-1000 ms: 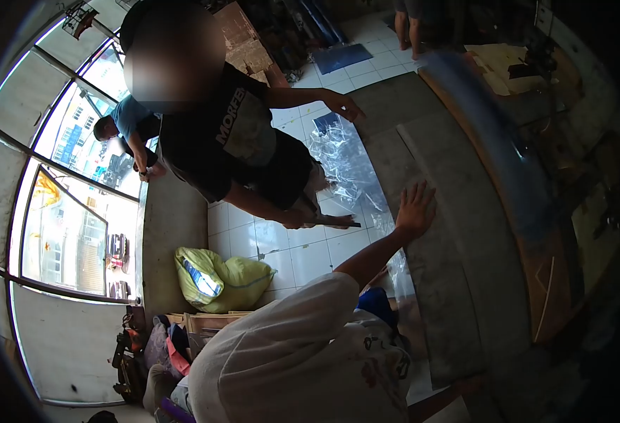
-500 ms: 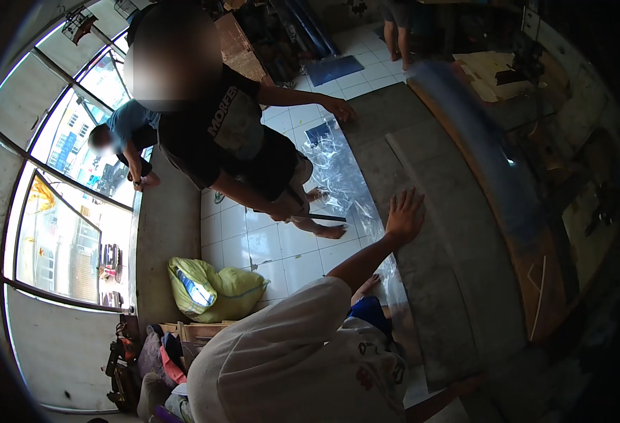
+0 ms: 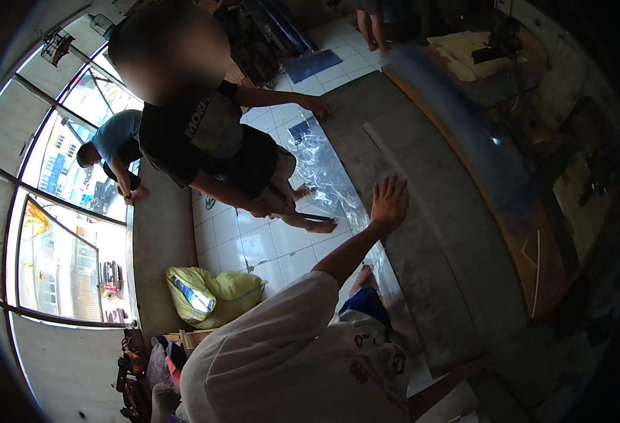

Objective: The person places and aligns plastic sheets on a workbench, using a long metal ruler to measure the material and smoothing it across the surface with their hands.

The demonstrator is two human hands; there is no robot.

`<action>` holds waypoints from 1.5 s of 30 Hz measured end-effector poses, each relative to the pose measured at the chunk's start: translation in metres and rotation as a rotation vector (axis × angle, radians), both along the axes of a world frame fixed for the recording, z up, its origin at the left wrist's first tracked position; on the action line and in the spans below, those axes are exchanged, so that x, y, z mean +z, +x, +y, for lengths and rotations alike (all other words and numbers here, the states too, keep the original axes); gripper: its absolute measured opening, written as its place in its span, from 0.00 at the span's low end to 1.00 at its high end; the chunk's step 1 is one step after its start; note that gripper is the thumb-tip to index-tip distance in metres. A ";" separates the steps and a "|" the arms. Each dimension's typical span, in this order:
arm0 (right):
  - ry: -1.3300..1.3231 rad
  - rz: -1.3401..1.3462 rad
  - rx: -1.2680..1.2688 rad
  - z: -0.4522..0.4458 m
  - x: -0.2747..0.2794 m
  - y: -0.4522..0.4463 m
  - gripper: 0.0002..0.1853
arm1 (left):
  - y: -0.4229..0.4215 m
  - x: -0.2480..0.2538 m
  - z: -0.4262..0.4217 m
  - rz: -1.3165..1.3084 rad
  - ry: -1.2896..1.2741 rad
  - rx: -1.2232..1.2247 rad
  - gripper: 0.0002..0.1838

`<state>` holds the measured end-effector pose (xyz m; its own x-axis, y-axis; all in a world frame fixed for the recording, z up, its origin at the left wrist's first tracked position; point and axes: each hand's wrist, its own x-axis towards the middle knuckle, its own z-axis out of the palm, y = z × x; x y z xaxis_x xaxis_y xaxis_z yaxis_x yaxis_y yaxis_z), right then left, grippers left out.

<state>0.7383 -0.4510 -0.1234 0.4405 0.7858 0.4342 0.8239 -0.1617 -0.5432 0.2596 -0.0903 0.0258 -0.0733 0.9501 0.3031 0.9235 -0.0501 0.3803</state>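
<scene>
My left hand point(image 3: 389, 203) lies on a large dark grey sheet point(image 3: 444, 240) spread over the worktable, fingers stretched out and nothing in them. Close by, a pale narrow strip point(image 3: 387, 146) runs lengthwise along the sheet. My right hand point(image 3: 470, 368) is at the near end of the sheet, in deep shadow, so its fingers cannot be made out. Across from me a co-worker in a black shirt rests one hand point(image 3: 315, 106) on the sheet's far corner. That person's other hand point(image 3: 259, 206) hangs low with a dark, thin bar point(image 3: 313, 218).
Clear plastic film point(image 3: 324, 169) hangs along the table's side onto the tiled floor. A wooden edge point(image 3: 458, 151) and blue film point(image 3: 472, 127) border the far side. A yellow-green sack point(image 3: 215, 296) stands by the wall. Another person point(image 3: 118, 141) bends near the window.
The view has shifted, so most things sit farther left. My left hand stays flat on the sheet. The co-worker's bar now shows less of its length.
</scene>
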 end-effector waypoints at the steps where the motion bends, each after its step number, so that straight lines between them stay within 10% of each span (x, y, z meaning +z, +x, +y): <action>1: 0.001 0.016 -0.004 0.012 0.001 -0.004 0.31 | 0.000 -0.003 0.000 0.004 -0.001 0.004 0.25; 28: 0.136 -0.090 0.052 -0.002 -0.013 0.007 0.33 | -0.001 -0.005 -0.006 0.028 -0.063 -0.005 0.28; 36: -0.187 0.201 -0.453 0.036 0.126 -0.051 0.25 | 0.014 0.005 0.005 0.006 -0.221 0.062 0.32; 39: -0.170 0.500 -0.388 0.049 0.175 -0.059 0.26 | 0.023 0.013 0.016 -0.142 -0.257 0.127 0.36; 45: 0.360 0.888 -0.364 0.089 0.208 -0.052 0.27 | 0.054 0.066 0.051 -1.401 -0.124 0.002 0.29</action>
<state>0.6867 -0.3622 0.0848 0.9038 0.4276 0.0190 0.0344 -0.0283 -0.9990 0.3135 -0.0392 0.0919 -0.2424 0.9643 -0.1063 -0.2205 0.0519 0.9740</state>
